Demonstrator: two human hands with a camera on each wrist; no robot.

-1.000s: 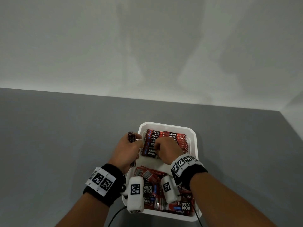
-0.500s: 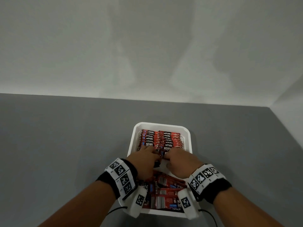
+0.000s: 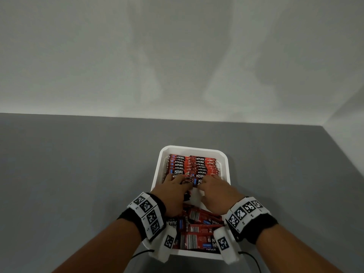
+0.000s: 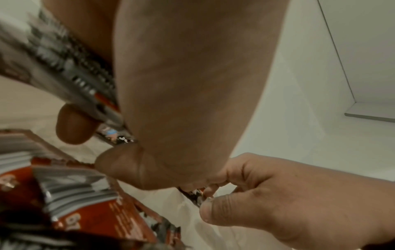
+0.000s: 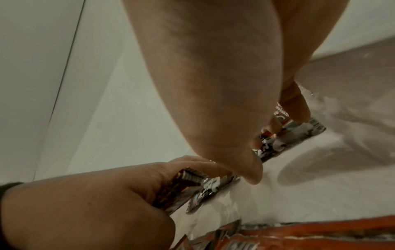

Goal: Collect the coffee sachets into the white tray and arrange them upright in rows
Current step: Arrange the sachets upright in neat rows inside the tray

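Note:
The white tray (image 3: 194, 149) sits on the grey table. Red coffee sachets stand upright in two rows (image 3: 192, 166) in its far half. More sachets lie flat in a loose pile (image 3: 199, 232) in its near half. My left hand (image 3: 177, 185) and right hand (image 3: 211, 185) meet at the near end of the rows. In the left wrist view my left fingers and thumb grip a small bundle of sachets (image 4: 85, 88). In the right wrist view my right fingers pinch one sachet (image 5: 286, 137) standing on the tray floor, and the left hand (image 5: 85, 211) holds its bundle (image 5: 188, 186) next to it.
The grey table (image 3: 78, 174) runs wide to the left and right of the tray. A white wall (image 3: 177, 56) rises behind it, and another closes the far right corner. A bare strip of tray floor (image 3: 196, 194) shows between the rows and the pile.
My left hand came in from the tray's left rim with its sachets and now sits beside the right hand at the near end of the rows. Both wrists moved nearer.

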